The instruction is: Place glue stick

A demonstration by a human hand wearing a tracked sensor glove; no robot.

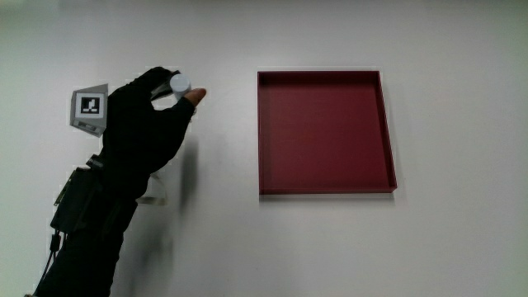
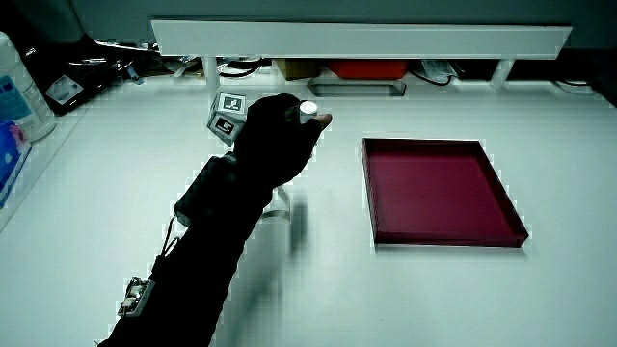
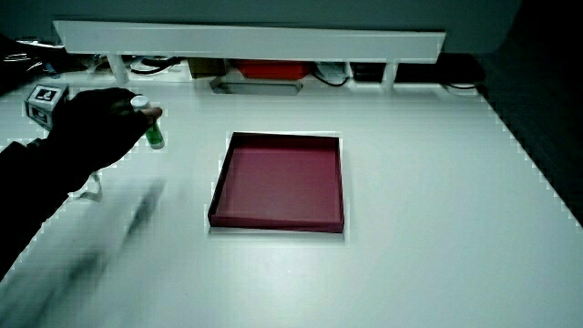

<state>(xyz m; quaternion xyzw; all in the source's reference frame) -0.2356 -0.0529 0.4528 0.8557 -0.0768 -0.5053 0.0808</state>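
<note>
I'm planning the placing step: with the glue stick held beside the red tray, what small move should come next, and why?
Probably carry the glue stick sideways until it hangs over the tray. The hand grips it above bare table beside the tray, and the tray holds nothing.

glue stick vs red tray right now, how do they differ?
The glue stick is small, white-capped with a green body; the tray is broad, flat and dark red. The glue stick is held above the table in the hand; the tray lies on the table, empty, beside the hand.
</note>
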